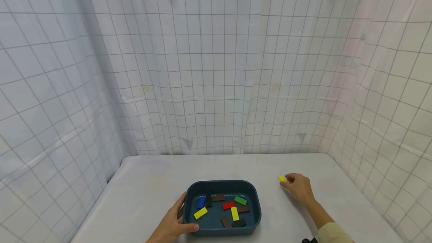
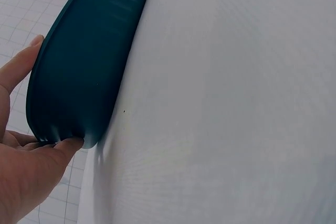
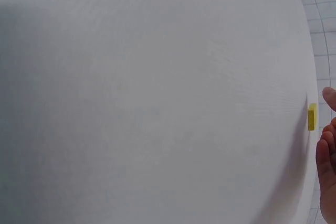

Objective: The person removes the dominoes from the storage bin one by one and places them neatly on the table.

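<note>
A dark teal plastic bin (image 1: 189,231) stands on the white table with several flat domino-like blocks inside. My left hand (image 1: 171,223) grips its left end, thumb over the near corner and fingers along the outer side; the left wrist view shows the hand (image 2: 32,174) against the bin wall (image 2: 86,66). To the right of the bin, a yellow block (image 1: 282,179) lies on the table. My right hand (image 1: 298,188) is just beside it, thumb and fingers parted near its edge. In the right wrist view, a gap shows between the yellow block (image 3: 312,118) and the fingers (image 3: 325,163).
Inside the bin lie a blue block (image 1: 201,202), a green block (image 1: 240,200), a red block (image 1: 228,205), plus yellow, brown and black ones. White grid-patterned curtains (image 1: 219,66) enclose the table (image 1: 141,183) at the back and both sides. A black object (image 1: 309,240) shows by the right sleeve.
</note>
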A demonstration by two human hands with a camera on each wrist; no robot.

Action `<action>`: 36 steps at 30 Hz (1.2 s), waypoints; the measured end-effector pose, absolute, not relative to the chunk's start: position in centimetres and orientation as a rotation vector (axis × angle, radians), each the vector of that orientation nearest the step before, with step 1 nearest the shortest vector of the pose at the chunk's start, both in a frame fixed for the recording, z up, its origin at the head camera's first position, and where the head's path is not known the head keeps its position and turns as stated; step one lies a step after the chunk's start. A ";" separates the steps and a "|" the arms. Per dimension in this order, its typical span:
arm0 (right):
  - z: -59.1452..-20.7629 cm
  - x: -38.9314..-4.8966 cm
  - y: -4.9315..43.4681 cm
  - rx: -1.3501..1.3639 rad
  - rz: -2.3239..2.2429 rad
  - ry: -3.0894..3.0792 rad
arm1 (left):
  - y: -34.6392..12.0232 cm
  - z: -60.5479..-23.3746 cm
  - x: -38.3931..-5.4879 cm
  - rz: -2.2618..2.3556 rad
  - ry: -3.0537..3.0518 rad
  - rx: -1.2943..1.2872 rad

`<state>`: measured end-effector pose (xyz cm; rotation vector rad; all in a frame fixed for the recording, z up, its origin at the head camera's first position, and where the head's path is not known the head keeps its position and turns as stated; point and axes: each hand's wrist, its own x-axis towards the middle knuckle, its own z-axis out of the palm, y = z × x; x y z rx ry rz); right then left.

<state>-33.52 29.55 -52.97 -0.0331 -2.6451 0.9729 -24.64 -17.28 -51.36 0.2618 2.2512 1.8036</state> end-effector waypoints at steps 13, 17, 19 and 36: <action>-51.5 -33.9 27.7 0.130 1.105 -2.624 | -17.3 -51.2 -24.4 1.810 2.228 0.256; -51.1 -34.0 26.6 0.183 1.105 -2.615 | -17.3 -51.1 -24.3 1.817 2.219 0.261; -50.8 -34.0 26.1 0.213 1.105 -2.605 | -17.3 -51.1 -24.3 1.818 2.219 0.263; -47.8 -33.4 20.8 0.514 1.154 -2.523 | -17.4 -51.2 -24.5 1.820 2.227 0.269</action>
